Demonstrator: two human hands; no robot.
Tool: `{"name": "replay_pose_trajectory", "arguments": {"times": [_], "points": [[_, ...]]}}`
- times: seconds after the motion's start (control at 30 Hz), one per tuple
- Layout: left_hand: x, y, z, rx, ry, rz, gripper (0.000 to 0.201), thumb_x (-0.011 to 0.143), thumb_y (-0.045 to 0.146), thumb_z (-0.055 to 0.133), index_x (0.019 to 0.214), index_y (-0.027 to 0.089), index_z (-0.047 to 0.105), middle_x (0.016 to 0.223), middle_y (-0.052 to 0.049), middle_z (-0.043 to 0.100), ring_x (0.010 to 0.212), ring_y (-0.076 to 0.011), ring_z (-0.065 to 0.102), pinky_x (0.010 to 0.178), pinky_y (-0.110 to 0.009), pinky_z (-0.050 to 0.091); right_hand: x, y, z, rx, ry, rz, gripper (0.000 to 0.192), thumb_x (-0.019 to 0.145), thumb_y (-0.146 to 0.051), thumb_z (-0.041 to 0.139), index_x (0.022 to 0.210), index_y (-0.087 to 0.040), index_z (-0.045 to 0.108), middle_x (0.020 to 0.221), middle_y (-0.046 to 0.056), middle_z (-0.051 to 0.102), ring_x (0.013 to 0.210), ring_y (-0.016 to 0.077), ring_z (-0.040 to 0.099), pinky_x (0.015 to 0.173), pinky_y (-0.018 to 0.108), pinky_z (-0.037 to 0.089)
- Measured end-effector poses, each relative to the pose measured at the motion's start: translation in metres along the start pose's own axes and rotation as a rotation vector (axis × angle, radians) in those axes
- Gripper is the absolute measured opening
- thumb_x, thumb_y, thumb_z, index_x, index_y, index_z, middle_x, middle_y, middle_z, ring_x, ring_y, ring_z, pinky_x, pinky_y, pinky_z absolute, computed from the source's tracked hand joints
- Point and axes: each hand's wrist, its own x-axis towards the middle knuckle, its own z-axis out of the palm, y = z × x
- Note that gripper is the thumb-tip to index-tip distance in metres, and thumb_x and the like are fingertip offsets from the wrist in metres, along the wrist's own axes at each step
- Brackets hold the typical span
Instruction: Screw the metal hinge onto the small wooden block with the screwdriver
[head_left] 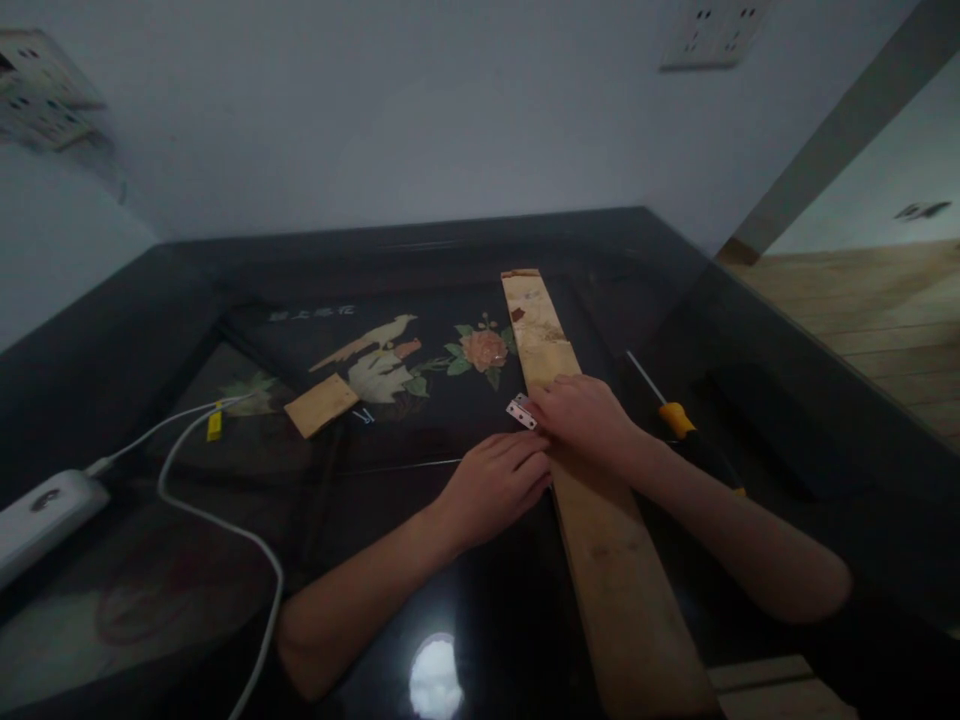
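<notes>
A long wooden board (pixel 611 550) lies lengthwise on the dark tabletop, running away from me. My right hand (pixel 585 412) rests across the board, its fingers closed on a small metal hinge (pixel 523 411) at the board's left edge. One leaf of the hinge, with screw holes, sticks out past that edge. My left hand (pixel 495 490) is just below the hinge, with curled fingers against the board's left side. Whatever its fingertips grip is hidden. Right of the board lies a screwdriver (pixel 679 420) with a yellow and black handle.
A small wooden block (pixel 322 405) and several screws (pixel 364 416) lie left of my hands. Farther left are a white power strip (pixel 49 515), a white cable (pixel 225 525) and a yellow tag (pixel 215 424). A dark flat object (pixel 784 425) lies at right. A wall stands behind.
</notes>
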Motion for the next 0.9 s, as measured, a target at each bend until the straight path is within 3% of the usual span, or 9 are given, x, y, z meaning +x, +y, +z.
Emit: {"name": "replay_pose_trajectory", "arguments": {"times": [0.17, 0.37, 0.53, 0.67, 0.73, 0.9], "points": [[0.000, 0.000, 0.001, -0.053, -0.048, 0.005, 0.020, 0.094, 0.021, 0.044, 0.104, 0.017, 0.060, 0.119, -0.009, 0.067, 0.112, -0.0202, 0.062, 0.096, -0.036, 0.051, 0.002, 0.012, -0.002, -0.038, 0.024, -0.167, 0.016, 0.092, -0.023, 0.048, 0.087, -0.015, 0.062, 0.081, 0.009, 0.070, 0.080, 0.0237, 0.066, 0.061, 0.030, 0.038], [0.000, -0.002, 0.000, -0.077, -0.086, -0.005, 0.021, 0.094, 0.020, 0.043, 0.106, 0.018, 0.060, 0.126, -0.009, 0.063, 0.118, -0.0190, 0.058, 0.100, -0.036, 0.048, 0.000, 0.017, -0.016, -0.057, -0.006, -0.249, 0.005, 0.087, -0.015, 0.054, 0.090, -0.015, 0.058, 0.083, 0.007, 0.069, 0.080, 0.0220, 0.065, 0.060, 0.030, 0.036], [0.000, -0.002, 0.000, -0.092, -0.103, -0.007, 0.020, 0.094, 0.020, 0.042, 0.104, 0.017, 0.059, 0.129, -0.009, 0.061, 0.120, -0.0190, 0.057, 0.101, -0.036, 0.047, -0.003, 0.018, -0.030, -0.037, -0.037, -0.225, 0.009, 0.089, -0.015, 0.054, 0.096, -0.016, 0.058, 0.085, 0.007, 0.069, 0.082, 0.0223, 0.065, 0.059, 0.029, 0.033], [0.000, 0.000, -0.004, -0.180, -0.069, -0.035, 0.015, 0.093, 0.020, 0.044, 0.095, 0.017, 0.059, 0.122, -0.010, 0.065, 0.114, -0.0211, 0.059, 0.097, -0.038, 0.049, -0.003, 0.022, -0.029, -0.014, -0.062, -0.141, 0.011, 0.091, -0.026, 0.053, 0.097, -0.017, 0.058, 0.080, 0.006, 0.069, 0.074, 0.0213, 0.065, 0.052, 0.028, 0.024], [0.001, -0.001, -0.007, -0.294, -0.004, -0.143, 0.015, 0.093, 0.021, 0.044, 0.087, 0.018, 0.058, 0.117, -0.010, 0.065, 0.109, -0.0199, 0.060, 0.094, -0.036, 0.049, -0.003, 0.025, -0.028, 0.008, -0.020, -0.128, 0.012, 0.091, -0.028, 0.053, 0.094, -0.018, 0.059, 0.078, 0.006, 0.068, 0.071, 0.0197, 0.064, 0.051, 0.027, 0.021], [0.004, -0.013, -0.012, -0.610, 0.249, -0.599, 0.023, 0.094, 0.027, 0.043, 0.077, 0.018, 0.053, 0.120, -0.011, 0.053, 0.115, -0.0197, 0.051, 0.098, -0.036, 0.044, -0.006, 0.030, -0.033, 0.176, 0.037, -0.140, 0.010, 0.091, -0.027, 0.053, 0.089, -0.019, 0.058, 0.076, 0.002, 0.066, 0.068, 0.0158, 0.061, 0.053, 0.026, 0.024]]}}
